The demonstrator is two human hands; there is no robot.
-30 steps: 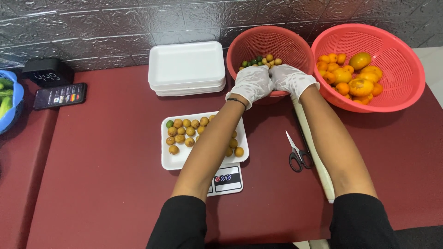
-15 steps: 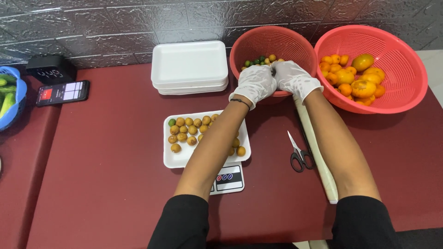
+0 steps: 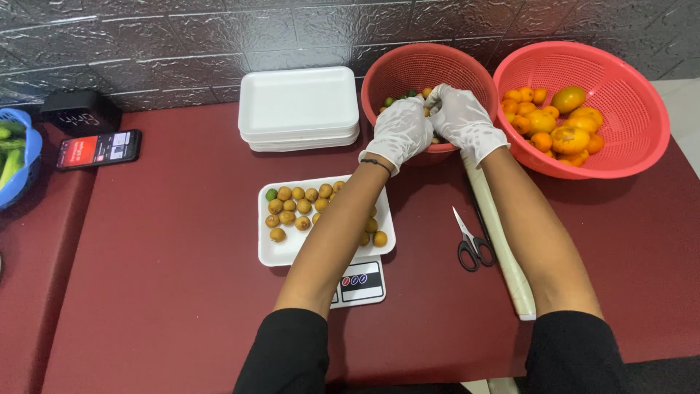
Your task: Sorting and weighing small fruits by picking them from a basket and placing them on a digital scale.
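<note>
Both my hands wear white gloves and reach into the nearer red basket (image 3: 408,69), which holds small green and yellow fruits (image 3: 402,95). My left hand (image 3: 400,132) and my right hand (image 3: 459,115) are cupped together over the fruits, fingers curled; what they grip is hidden. Below my left forearm a white foam tray (image 3: 275,252) with several small brownish-yellow fruits (image 3: 294,212) and one green one sits on a digital scale (image 3: 359,282).
A second red basket (image 3: 620,102) with oranges stands at the right. A stack of white foam trays (image 3: 297,108) lies at the back. Scissors (image 3: 470,243) and a roll of film (image 3: 504,251) lie right of the scale. A phone (image 3: 98,149), a black clock (image 3: 79,111), a blue basket (image 3: 20,157) at left.
My hands stay in the nearer basket and have shifted slightly. The view has moved a little; nothing else has changed.
</note>
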